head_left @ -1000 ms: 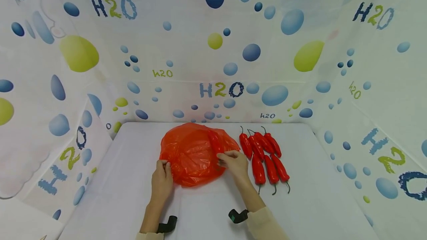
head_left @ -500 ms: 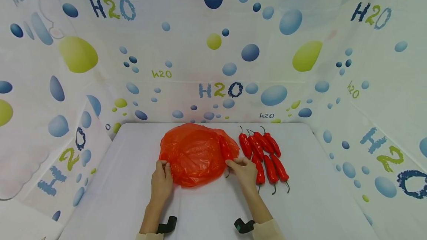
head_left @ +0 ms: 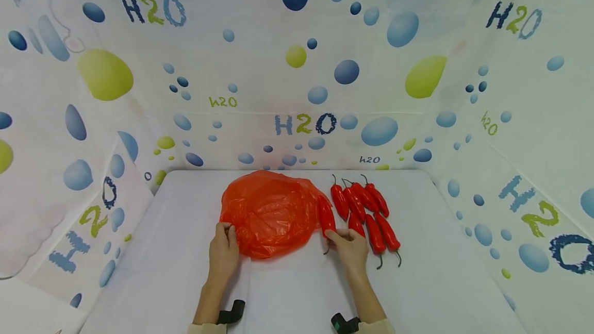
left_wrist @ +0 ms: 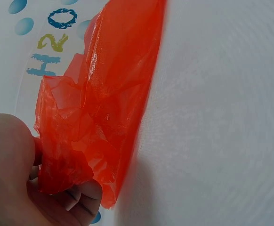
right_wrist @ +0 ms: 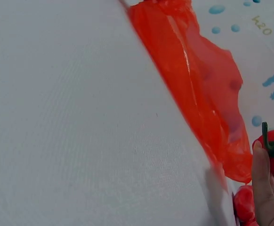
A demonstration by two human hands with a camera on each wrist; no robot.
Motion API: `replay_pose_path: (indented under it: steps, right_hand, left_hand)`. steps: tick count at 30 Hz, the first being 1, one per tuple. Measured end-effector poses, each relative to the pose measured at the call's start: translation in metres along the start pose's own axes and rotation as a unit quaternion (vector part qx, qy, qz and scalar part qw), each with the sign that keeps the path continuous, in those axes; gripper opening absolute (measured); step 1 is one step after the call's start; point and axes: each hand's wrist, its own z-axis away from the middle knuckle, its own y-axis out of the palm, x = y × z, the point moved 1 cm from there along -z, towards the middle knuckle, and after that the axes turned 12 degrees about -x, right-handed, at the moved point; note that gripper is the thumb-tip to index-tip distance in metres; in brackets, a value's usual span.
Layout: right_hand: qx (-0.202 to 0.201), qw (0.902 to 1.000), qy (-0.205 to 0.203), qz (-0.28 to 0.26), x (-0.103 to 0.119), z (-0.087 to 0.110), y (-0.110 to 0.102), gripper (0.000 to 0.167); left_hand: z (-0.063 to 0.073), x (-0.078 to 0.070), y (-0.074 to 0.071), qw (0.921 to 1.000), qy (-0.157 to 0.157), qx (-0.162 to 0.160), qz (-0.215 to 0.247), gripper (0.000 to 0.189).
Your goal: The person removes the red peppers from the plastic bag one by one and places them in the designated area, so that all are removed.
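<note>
A red plastic bag (head_left: 274, 215) lies spread on the white table. My left hand (head_left: 224, 251) pinches the bag's near left edge; in the left wrist view the crumpled plastic (left_wrist: 64, 155) sits between thumb and curled fingers. My right hand (head_left: 350, 251) grips a red chili pepper (head_left: 327, 216) near its stem end, tip pointing away, at the bag's right edge. The right wrist view shows the held pepper's green stem (right_wrist: 273, 147) between the fingers. Several more red chili peppers (head_left: 355, 202) lie in two rows right of the bag, one partly hidden behind my right hand.
The white table (head_left: 287, 298) backs onto a pale curtain (head_left: 250, 66) printed with blue and green drops, which also rises at both sides. A dark wrist mount (head_left: 232, 312) sits on the left forearm, another (head_left: 344, 322) on the right.
My right hand has moved right and toward me with the chili pepper, from over the bag to its right edge. The left hand keeps its hold on the bag.
</note>
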Motion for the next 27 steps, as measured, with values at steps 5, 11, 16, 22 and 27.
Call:
replay_pose_path:
  steps: [5,11,16,22,27]
  right_hand:
    - [-0.014,0.9996,-0.014,0.022,-0.003,0.001,-0.007,0.041]
    - [-0.039,0.9978,-0.031,0.044,-0.006,0.002,-0.016,0.039]
    - [-0.063,0.994,-0.043,0.079,-0.011,0.001,-0.02,0.038]
    - [-0.103,0.9807,-0.091,0.139,-0.014,0.001,-0.024,0.033]
    - [-0.131,0.9656,-0.134,0.181,-0.018,-0.003,-0.026,0.029]
  left_hand:
    - [0.0,0.0,0.0,1.0,0.0,0.005,0.0,0.014]
    - [0.0,-0.001,0.0,1.0,0.003,0.002,0.0,0.013]
    - [-0.001,-0.002,0.0,0.9999,0.007,-0.006,-0.006,0.013]
    - [0.0,-0.002,0.0,1.0,0.001,0.0,-0.007,0.013]
    - [0.001,-0.003,0.0,0.9999,-0.009,0.008,-0.004,0.013]
